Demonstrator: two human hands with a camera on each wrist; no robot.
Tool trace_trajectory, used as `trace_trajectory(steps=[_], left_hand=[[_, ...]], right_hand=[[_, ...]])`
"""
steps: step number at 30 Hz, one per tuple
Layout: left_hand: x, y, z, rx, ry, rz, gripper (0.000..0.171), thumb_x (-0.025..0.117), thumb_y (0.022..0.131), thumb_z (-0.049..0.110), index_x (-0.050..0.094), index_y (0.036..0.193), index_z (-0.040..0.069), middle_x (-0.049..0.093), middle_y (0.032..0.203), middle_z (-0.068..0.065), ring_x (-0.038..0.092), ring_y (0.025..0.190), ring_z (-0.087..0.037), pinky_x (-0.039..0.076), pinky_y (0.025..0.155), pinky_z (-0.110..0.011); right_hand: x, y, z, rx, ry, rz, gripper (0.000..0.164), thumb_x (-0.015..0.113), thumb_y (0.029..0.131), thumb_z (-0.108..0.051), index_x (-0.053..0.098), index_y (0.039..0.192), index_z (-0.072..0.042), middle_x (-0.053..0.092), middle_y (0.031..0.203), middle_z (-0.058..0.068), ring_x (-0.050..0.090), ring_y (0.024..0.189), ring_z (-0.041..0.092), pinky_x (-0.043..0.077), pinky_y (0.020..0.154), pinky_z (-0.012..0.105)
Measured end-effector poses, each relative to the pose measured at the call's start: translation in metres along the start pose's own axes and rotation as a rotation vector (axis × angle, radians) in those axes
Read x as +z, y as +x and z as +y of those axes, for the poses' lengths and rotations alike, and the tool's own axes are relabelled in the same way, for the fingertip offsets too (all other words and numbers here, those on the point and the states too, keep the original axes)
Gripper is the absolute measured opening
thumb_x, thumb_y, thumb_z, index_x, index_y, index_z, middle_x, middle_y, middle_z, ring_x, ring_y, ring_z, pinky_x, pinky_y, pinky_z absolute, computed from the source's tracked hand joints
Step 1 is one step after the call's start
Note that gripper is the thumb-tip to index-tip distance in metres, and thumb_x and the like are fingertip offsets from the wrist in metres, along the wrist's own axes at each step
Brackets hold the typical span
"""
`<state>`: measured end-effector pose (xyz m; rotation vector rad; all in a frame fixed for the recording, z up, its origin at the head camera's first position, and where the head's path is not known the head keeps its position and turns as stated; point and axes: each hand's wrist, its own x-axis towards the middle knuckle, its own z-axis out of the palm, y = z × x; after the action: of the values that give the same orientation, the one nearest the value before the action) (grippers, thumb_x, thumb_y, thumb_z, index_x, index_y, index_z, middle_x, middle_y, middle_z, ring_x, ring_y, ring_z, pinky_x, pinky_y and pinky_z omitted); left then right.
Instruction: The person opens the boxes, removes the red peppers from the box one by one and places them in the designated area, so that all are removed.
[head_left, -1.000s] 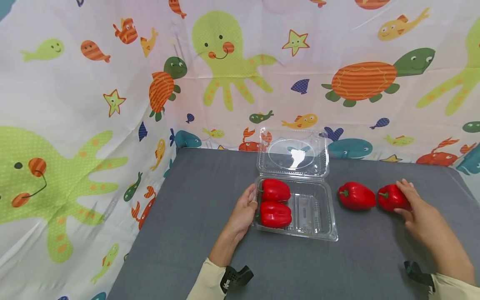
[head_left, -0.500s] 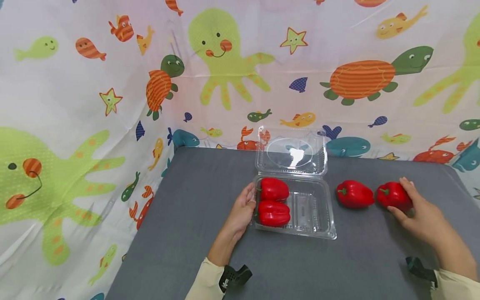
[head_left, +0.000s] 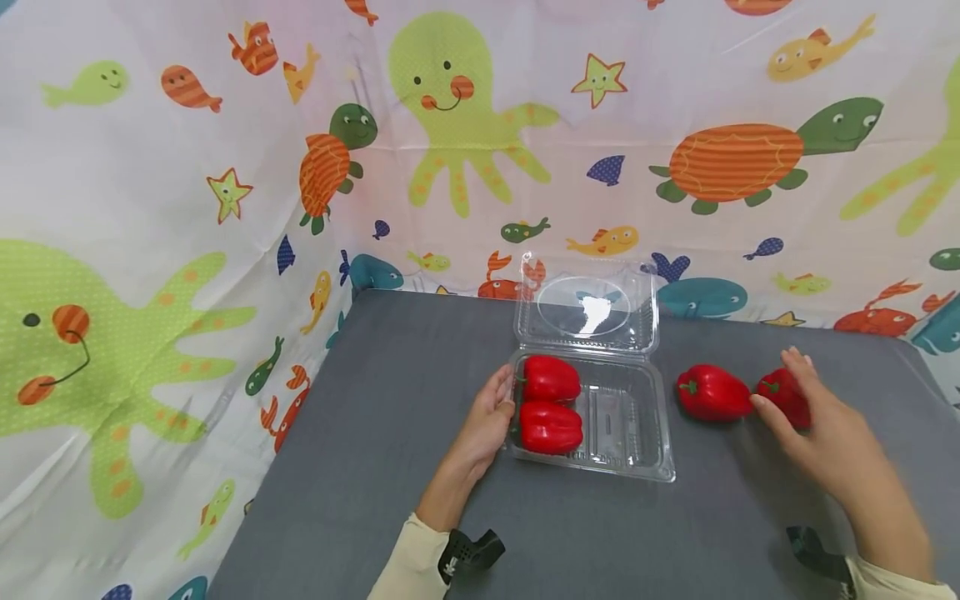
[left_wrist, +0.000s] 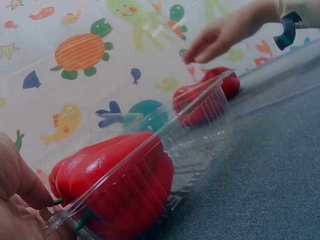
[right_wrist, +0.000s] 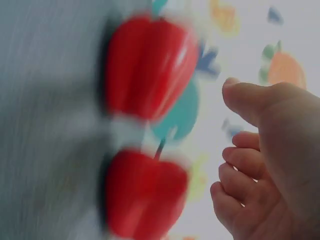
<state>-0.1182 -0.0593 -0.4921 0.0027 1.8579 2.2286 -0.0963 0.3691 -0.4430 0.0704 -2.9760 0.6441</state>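
My left hand (head_left: 482,425) holds the left edge of a clear plastic clamshell container (head_left: 633,421), its thumb at the rim. Two red bell peppers lie inside along the left side, the rear pepper (head_left: 551,379) behind the front pepper (head_left: 551,427). Right of the container, two more rest on the table: a nearer-in bell pepper (head_left: 712,393) and an outer bell pepper (head_left: 783,396), the latter partly hidden by my right hand (head_left: 832,442). In the right wrist view that hand hovers apart from both peppers, thumb spread from the fingers, holding nothing.
The container's lid (head_left: 587,312) stands tipped back at its rear, by the table's far edge. Grey cloth covers the table (head_left: 375,467). A curtain (head_left: 487,75) printed with sea animals hangs behind and along the left.
My right hand has come off the outer bell pepper, moving up and left with its fingers parted. The peppers and the container stay in place; my left hand keeps its hold.
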Motion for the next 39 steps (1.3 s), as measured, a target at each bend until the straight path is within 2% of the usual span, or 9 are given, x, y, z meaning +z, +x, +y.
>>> trace_trajectory(steps=[2,4,8,9,16,21,25,30,39], left_hand=[[0.0,0.0,0.001,0.003,0.0,0.0,0.062,0.034,0.106,-0.005,0.019,0.166,-0.003,0.023,0.174,-0.018,0.019,0.162,-0.031,0.017,0.13,-0.045],[0.001,0.0,0.002,0.01,-0.001,-0.002,0.062,0.034,0.105,-0.005,0.019,0.166,-0.004,0.023,0.174,-0.018,0.019,0.162,-0.032,0.017,0.131,-0.045],[0.002,0.001,0.001,0.019,-0.012,-0.007,0.062,0.033,0.105,-0.006,0.02,0.165,-0.005,0.023,0.173,-0.019,0.019,0.162,-0.032,0.016,0.131,-0.046],[0.002,0.002,0.001,0.019,-0.012,-0.008,0.062,0.033,0.105,-0.006,0.02,0.165,-0.005,0.023,0.173,-0.019,0.019,0.162,-0.032,0.016,0.131,-0.046],[0.001,0.003,-0.001,0.01,-0.005,-0.006,0.063,0.033,0.104,-0.006,0.019,0.166,-0.004,0.023,0.174,-0.018,0.019,0.162,-0.03,0.016,0.131,-0.045],[0.003,0.003,-0.002,0.004,-0.002,-0.011,0.063,0.034,0.104,-0.007,0.02,0.165,-0.006,0.023,0.173,-0.019,0.019,0.162,-0.032,0.016,0.131,-0.045],[0.004,0.002,-0.002,-0.004,0.003,-0.011,0.063,0.035,0.104,-0.006,0.02,0.166,-0.004,0.023,0.174,-0.018,0.019,0.162,-0.031,0.017,0.131,-0.044],[0.002,0.0,-0.001,-0.016,0.008,0.015,0.063,0.04,0.105,-0.005,0.022,0.166,-0.002,0.025,0.173,-0.017,0.023,0.161,-0.031,0.02,0.129,-0.044],[0.002,-0.001,0.002,-0.008,0.009,0.01,0.064,0.04,0.106,-0.003,0.021,0.166,-0.001,0.024,0.174,-0.014,0.021,0.161,-0.028,0.02,0.129,-0.042]], right_hand=[[0.001,-0.001,-0.023,-0.079,0.038,0.016,0.096,0.075,0.098,-0.038,0.017,0.171,-0.017,0.023,0.169,0.029,0.047,0.135,0.061,0.041,0.088,0.085],[0.002,-0.001,-0.046,-0.153,0.065,0.019,0.096,0.078,0.095,-0.037,0.02,0.171,-0.022,0.029,0.168,0.026,0.053,0.131,0.059,0.045,0.088,0.082],[0.01,0.0,-0.094,-0.268,0.106,-0.024,0.095,0.08,0.094,-0.039,0.024,0.17,-0.028,0.036,0.168,0.019,0.06,0.128,0.053,0.055,0.087,0.072],[0.013,0.002,-0.105,-0.285,0.111,-0.046,0.095,0.079,0.094,-0.041,0.023,0.17,-0.029,0.036,0.168,0.017,0.054,0.135,0.054,0.056,0.088,0.071],[0.054,0.005,-0.161,-0.398,0.155,-0.196,0.087,0.077,0.094,-0.049,0.036,0.167,-0.024,0.047,0.163,0.013,0.066,0.127,0.04,0.06,0.093,0.06],[0.078,0.0,-0.181,-0.409,0.154,-0.261,0.091,0.08,0.089,-0.054,0.04,0.165,-0.025,0.051,0.161,0.008,0.06,0.137,0.038,0.058,0.098,0.058],[0.089,-0.003,-0.189,-0.433,0.142,-0.254,0.096,0.083,0.086,-0.055,0.04,0.165,-0.023,0.052,0.16,0.006,0.059,0.137,0.037,0.059,0.098,0.055],[0.098,-0.005,-0.195,-0.473,0.109,-0.221,0.098,0.085,0.085,-0.053,0.04,0.165,-0.02,0.049,0.162,0.004,0.058,0.139,0.035,0.059,0.098,0.055],[0.103,-0.009,-0.198,-0.458,0.089,-0.21,0.094,0.084,0.086,-0.054,0.043,0.163,-0.019,0.044,0.165,0.003,0.052,0.145,0.033,0.058,0.099,0.058]])
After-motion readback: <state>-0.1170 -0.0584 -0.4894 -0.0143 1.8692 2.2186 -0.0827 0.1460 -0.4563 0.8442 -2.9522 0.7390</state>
